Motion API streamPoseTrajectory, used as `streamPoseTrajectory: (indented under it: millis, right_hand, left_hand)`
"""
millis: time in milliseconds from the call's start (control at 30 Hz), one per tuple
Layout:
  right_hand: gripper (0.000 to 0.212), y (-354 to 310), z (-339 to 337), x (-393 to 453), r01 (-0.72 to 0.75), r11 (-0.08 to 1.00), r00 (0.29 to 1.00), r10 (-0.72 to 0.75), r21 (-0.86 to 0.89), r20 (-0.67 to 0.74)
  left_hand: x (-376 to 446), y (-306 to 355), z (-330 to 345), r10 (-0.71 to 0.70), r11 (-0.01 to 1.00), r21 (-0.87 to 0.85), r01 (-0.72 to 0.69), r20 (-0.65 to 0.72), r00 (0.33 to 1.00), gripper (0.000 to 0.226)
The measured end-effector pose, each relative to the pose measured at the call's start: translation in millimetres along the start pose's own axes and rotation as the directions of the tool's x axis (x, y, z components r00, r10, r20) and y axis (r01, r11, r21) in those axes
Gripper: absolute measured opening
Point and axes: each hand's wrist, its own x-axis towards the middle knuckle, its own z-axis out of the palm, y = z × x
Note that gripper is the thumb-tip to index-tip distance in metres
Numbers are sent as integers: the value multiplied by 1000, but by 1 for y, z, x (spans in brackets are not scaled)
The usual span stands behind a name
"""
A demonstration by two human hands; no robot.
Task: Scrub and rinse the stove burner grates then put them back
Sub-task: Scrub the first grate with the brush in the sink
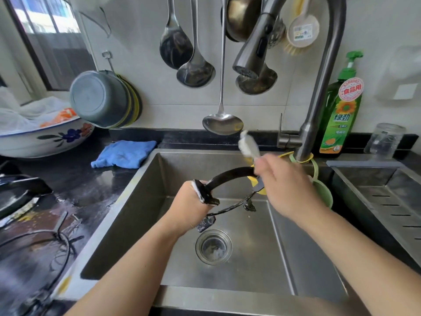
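Both forearms reach in from the bottom edge, nearest the lens, over the steel sink (141, 215), the biggest thing in view. Above the drain (213, 247) the left hand (190, 208) grips the black burner grate (230, 174) at its left rim, fingers curled round it, suds showing on the knuckles. From that grip the ring arcs up and to the right, held on edge clear of the basin floor, its far side running under the right hand (282, 181). That hand is curled round the handle of a small white brush (247, 142), whose foamy head sticks up and away, off the metal. So the right hand is the nearer one to the unscrubbed far arc; I judge the bristles must swing down onto it. No water falls from the faucet head (250, 62). A second grate (57, 238) lies on the wet counter at left
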Motion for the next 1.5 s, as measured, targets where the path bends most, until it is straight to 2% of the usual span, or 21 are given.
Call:
streamPoseTrajectory:
  millis: [67,133,200,333,433,533,600,667,733,800,833,933,1033,1067,1133,1167,1233,1267,1400,1500]
  right_hand:
    - [37,-8,13,-10,-55,988,946,5,147,324]
    - [39,-11,30,-25,-65,977,911,-25,202,412]
    - [41,-11,38,-35,-34,984,921,-37,176,387]
    - [41,-12,43,-34,-40,982,935,-29,186,354]
    - [42,-15,47,-32,-63,983,952,6,175,306]
    - [44,-19,48,-29,-78,981,966,31,176,256]
    - [45,-18,47,-31,-102,977,960,48,188,274]
    - [46,-13,42,-37,-116,973,933,37,200,359]
    - [45,-10,36,-41,-126,971,884,16,204,467]
    - [43,-9,33,-43,-136,971,866,20,197,499]
    - [43,-9,33,-42,-139,969,874,24,202,486]
    - [44,-18,41,-35,-118,963,930,22,243,367]
    - [45,-23,46,-30,-88,963,963,16,256,269]
    - [46,-22,46,-30,-90,963,962,18,253,273]
    - [47,-17,44,-33,-117,963,944,32,242,330]
    - [47,-14,42,-36,-132,965,928,40,228,369]
    - [47,-8,38,-39,-150,968,897,48,201,439]
    - [46,-7,37,-40,-148,971,889,46,190,456]
    - [45,-11,41,-38,-105,969,917,8,223,398]
    - [44,-18,47,-37,-66,956,940,-36,284,340]
  left_hand:
    - [1,-1,2,28,999,23,-28,-1,1000,48]
    - [0,-2,4,75,997,27,-75,15,997,37]
    - [-1,0,7,101,994,33,-102,36,994,33]
    - [-1,3,8,106,994,33,-107,33,994,51]
    - [-3,5,15,69,994,80,-70,24,997,40]
    - [-5,5,17,30,993,115,-34,32,999,48]
    - [-6,5,17,20,994,108,-24,36,999,32]
    - [-5,1,16,8,993,114,-8,3,1000,16]
    - [-3,-2,12,-25,993,115,30,-47,999,17]
    - [-1,-1,9,-23,996,83,29,-78,997,32]
    - [-2,1,9,-5,997,78,11,-69,998,33]
    - [-3,3,16,25,993,117,-23,-16,1000,16]
    - [-5,2,22,2,989,150,-2,0,1000,20]
    - [-5,2,22,-3,989,150,1,11,1000,19]
    - [-3,0,19,1,989,145,-3,18,1000,43]
    - [-3,1,17,-2,992,127,1,8,1000,43]
    - [-1,-1,14,-16,996,92,21,-52,998,19]
    - [0,-3,12,-32,996,84,40,-90,995,15]
    - [2,-4,12,-26,996,77,33,-97,995,13]
    - [4,-5,15,-9,988,152,13,-31,999,25]
